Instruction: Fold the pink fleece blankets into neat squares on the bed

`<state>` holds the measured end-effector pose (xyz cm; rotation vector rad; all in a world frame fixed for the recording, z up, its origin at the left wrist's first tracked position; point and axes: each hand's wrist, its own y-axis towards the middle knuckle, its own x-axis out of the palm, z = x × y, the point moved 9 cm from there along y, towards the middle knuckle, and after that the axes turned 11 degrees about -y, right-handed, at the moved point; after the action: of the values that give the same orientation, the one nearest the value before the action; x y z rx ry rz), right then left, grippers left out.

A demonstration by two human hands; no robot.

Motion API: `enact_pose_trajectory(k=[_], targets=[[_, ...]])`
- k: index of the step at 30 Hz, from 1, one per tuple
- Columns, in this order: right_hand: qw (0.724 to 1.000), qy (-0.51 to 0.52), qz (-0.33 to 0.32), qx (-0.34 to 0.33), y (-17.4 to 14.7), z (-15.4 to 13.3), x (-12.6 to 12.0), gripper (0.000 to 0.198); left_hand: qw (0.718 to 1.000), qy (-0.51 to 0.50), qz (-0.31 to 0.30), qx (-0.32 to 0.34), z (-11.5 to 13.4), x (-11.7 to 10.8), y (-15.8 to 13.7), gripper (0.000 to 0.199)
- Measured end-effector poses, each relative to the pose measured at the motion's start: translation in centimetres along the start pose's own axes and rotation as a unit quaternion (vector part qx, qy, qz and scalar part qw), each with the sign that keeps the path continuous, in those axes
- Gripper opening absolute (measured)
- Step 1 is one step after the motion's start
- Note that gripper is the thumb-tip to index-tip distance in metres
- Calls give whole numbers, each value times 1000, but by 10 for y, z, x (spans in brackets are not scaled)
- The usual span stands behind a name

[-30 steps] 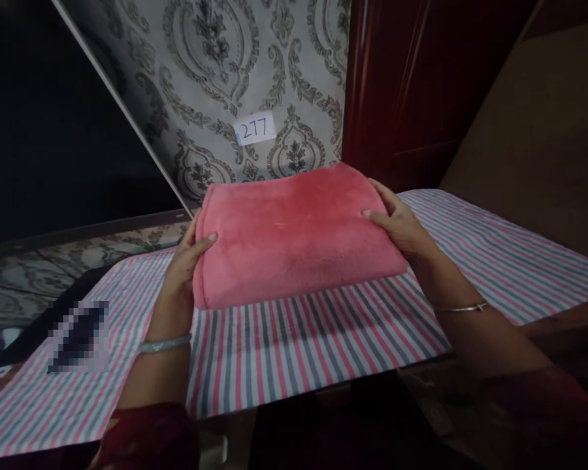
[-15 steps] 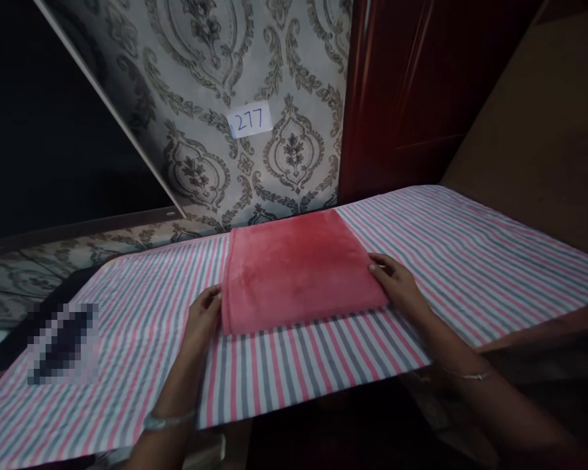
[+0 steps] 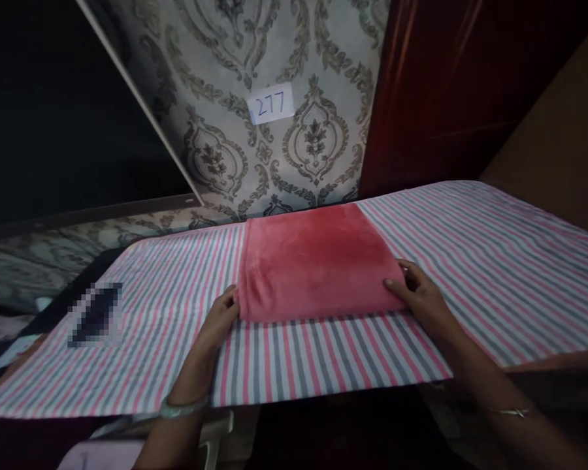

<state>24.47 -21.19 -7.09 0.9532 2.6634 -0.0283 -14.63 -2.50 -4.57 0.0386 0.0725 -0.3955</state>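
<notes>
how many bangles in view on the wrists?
2. One pale bangle on the left wrist, low in the frame; one thin metal bangle on the right wrist at lower right. Sleeves lie out of frame, so more could be hidden higher up.

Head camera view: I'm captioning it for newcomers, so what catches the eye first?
A folded pink towel lies flat mid-table on the striped cloth. The left hand and right hand touch its near corners. Behind it, a paper label reading 277 sits on patterned wallpaper.
</notes>
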Motion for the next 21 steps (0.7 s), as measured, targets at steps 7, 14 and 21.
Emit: enact_pose_trajectory(k=[7,14,21], targets=[[999,-19,23,28,3,13,-5,47,991,-124,32,-43,-6,7,-4,33],[997,-11,62,48,6,21,-13,40,978,-196,21,-73,-24,1,-3,47],[998,-11,-51,-16,4,-1,5,52,992,-115,-10,-51,-20,-1,-5,37]])
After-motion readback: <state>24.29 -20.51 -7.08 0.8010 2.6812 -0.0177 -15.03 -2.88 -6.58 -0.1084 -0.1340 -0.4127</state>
